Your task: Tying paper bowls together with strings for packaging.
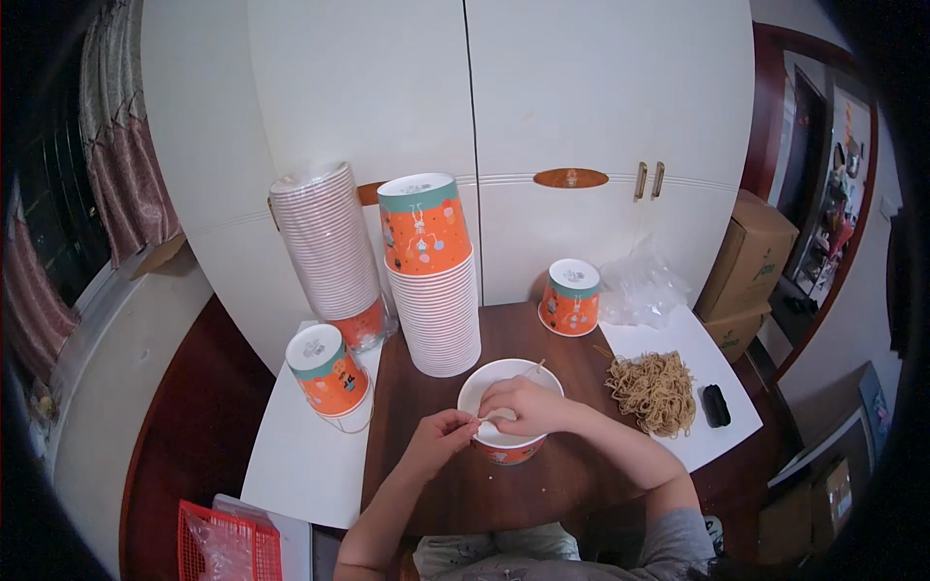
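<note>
- Two bare hands are meeting over an upright orange paper bowl with a white inside (pixel 506 387), which is standing on the dark brown wooden table (pixel 562 484) just in front of the person.
- The left hand (pixel 441 431) is pinching something small and pale at the bowl's near rim, fingers nearly closed; what it is I cannot tell.
- The right hand (pixel 523 405) is curling over the bowl's mouth, fingers bent around the same pale bit.
- Dry tan noodles (pixel 655 389) are lying in a heap on a white sheet (pixel 678 339) to the right, well apart from the bowl.
- A tall stack of orange-and-white paper bowls (pixel 431 276) is standing just behind; in my judgement, an elbow swinging back could be knocking it over.
- Pulling hard on the pinched piece could be tipping the light bowl.
</note>
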Tool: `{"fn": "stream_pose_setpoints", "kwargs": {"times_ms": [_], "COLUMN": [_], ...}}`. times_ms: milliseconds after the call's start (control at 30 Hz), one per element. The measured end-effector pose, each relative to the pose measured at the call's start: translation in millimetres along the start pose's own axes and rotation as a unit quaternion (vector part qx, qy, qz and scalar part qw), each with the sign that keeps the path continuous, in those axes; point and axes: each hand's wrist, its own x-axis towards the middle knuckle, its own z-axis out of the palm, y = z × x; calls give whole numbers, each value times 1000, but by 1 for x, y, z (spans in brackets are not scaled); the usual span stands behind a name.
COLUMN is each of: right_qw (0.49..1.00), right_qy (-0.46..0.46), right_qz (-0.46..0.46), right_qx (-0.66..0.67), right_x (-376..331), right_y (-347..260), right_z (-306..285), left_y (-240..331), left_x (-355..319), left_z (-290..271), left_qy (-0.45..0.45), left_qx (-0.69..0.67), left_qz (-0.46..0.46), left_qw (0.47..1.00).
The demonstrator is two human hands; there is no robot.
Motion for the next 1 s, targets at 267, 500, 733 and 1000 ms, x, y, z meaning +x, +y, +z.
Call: {"fn": "stream_pose_setpoints", "kwargs": {"times_ms": [267, 500, 733, 1000], "right_qw": [987, 983, 974, 962], "right_qy": [114, 149, 150, 202], "right_qz": [37, 58, 25, 93], "right_qx": [-110, -88, -166, -160], "right_x": [-13, -12, -11, -22], "right_y": [-3, -11, -8, -19], "right_z": [18, 24, 30, 27], "left_y": [-3, -3, -3, 1], "left_x": [2, 0, 1, 4], "left_z": [-11, -10, -12, -15], "left_qy": [-7, -25, -54, -7], "left_qx": [37, 41, 44, 63], "left_qz": [7, 18, 18, -9], "left_qw": [999, 999, 997, 998]}}
